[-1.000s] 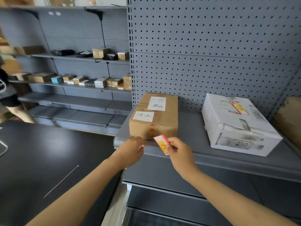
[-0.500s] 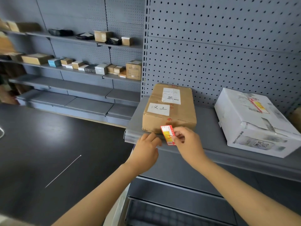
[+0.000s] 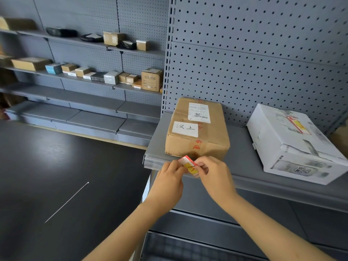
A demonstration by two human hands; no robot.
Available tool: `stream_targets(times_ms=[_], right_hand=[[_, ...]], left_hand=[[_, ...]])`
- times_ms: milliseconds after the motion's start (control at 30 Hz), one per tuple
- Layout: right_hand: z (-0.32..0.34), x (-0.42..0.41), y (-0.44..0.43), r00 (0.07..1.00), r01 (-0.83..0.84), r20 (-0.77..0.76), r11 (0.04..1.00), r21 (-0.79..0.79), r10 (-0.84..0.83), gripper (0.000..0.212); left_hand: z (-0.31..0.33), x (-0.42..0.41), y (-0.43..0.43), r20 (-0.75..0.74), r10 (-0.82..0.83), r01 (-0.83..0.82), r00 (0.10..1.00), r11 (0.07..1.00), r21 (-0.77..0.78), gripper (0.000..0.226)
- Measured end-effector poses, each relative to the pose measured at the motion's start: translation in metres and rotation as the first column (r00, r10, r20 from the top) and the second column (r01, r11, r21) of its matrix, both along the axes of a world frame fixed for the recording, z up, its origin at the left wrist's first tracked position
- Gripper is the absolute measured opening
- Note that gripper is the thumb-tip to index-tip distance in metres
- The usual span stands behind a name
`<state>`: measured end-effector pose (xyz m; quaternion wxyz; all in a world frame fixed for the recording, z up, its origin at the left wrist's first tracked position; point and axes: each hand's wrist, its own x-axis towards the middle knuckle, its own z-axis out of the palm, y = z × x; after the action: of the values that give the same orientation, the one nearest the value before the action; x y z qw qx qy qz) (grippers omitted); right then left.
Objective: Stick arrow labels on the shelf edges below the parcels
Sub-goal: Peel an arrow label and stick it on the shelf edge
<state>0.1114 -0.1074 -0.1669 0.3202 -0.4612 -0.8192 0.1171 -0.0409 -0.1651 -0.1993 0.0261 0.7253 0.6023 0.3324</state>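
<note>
A brown cardboard parcel with a white handwritten sticker stands at the left end of the grey shelf. Right below it, at the shelf's front edge, both my hands pinch a red and yellow arrow label. My left hand holds its left side with thumb and fingertips. Its right side is held by my right hand. Whether the label touches the edge is unclear. A white parcel with a red and yellow sticker on top lies further right on the same shelf.
A perforated grey back panel rises behind the shelf. Another shelf unit at the back left carries several small boxes. The floor at the left is dark. A lower shelf sits beneath my arms.
Both hands have closed in together on the label at the shelf edge under the brown parcel. My left fingers, apart from it before, now pinch its left side. My head has moved closer.
</note>
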Motion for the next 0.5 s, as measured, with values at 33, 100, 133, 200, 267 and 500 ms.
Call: stream_targets(times_ms=[33, 100, 133, 200, 267, 500], right_hand=[[0.002, 0.0, 0.0, 1.0, 0.002, 0.014, 1.0, 0.002, -0.002, 0.011], [0.007, 0.0, -0.002, 0.997, -0.001, 0.074, 1.0, 0.023, -0.001, 0.01], [0.009, -0.001, -0.002, 0.994, -0.001, 0.107, 0.999, 0.046, -0.004, 0.009], [0.01, -0.001, -0.004, 0.989, 0.001, 0.146, 0.996, 0.087, -0.014, 0.011], [0.009, -0.001, -0.005, 0.986, -0.004, 0.169, 0.992, 0.125, -0.017, 0.015], [0.017, 0.019, -0.012, 0.979, 0.013, 0.197, 0.977, 0.212, -0.055, 0.022]], left_hand=[[-0.001, -0.001, 0.0, -0.01, -0.011, 0.011, 1.0, 1.0, 0.0, 0.042], [-0.001, -0.003, -0.001, -0.029, -0.032, 0.032, 0.999, 0.999, -0.009, 0.046], [-0.001, -0.004, -0.002, -0.038, -0.041, 0.041, 0.998, 0.999, -0.013, 0.046], [0.001, -0.006, -0.004, -0.05, -0.057, 0.057, 0.997, 0.998, -0.003, 0.044], [0.001, -0.007, -0.008, -0.042, -0.07, 0.07, 0.997, 0.997, 0.015, 0.039], [0.002, -0.001, -0.007, 0.004, -0.127, 0.126, 0.992, 0.992, 0.018, 0.025]])
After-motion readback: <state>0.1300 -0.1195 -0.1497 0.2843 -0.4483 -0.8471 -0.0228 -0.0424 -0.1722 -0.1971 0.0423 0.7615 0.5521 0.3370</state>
